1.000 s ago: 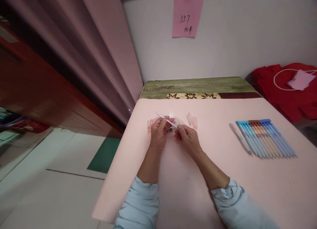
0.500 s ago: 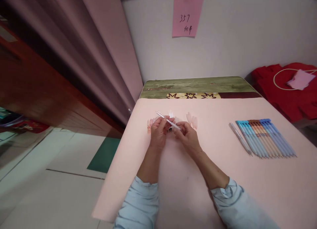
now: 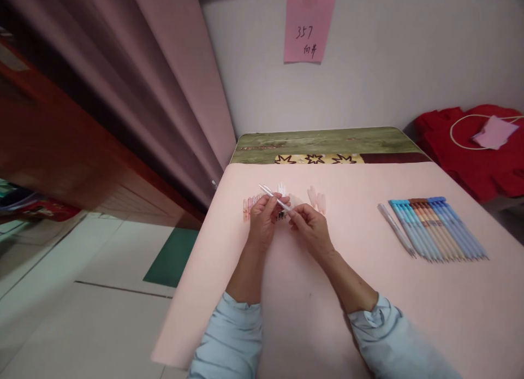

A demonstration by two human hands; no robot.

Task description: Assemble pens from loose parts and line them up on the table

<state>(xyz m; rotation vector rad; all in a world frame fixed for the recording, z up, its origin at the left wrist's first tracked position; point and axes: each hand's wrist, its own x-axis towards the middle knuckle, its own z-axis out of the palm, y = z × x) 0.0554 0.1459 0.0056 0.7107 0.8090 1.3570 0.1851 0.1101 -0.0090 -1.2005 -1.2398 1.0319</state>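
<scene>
Pen barrel, thin and pale, sits slanted between both of my hands above the pink table, its far tip pointing up and left. Head view, the only one I have: my left hand pinches the barrel near its middle, thumb and fingertips pressed together on it. My right hand closes its fingertips on the near, lower end of the same barrel; whether a separate small part is held there I cannot tell. Both wrists rest on the table, sleeves light blue.

Just behind the hands lie scattered pale pen parts, pinkish and translucent, touching the table; details too small to read. Well apart to the right, a row of blue and brown pens lies side by side, with one clear pen just beside its left edge. On the wall hangs a pink note. Red cloth lies past the table's right corner.
</scene>
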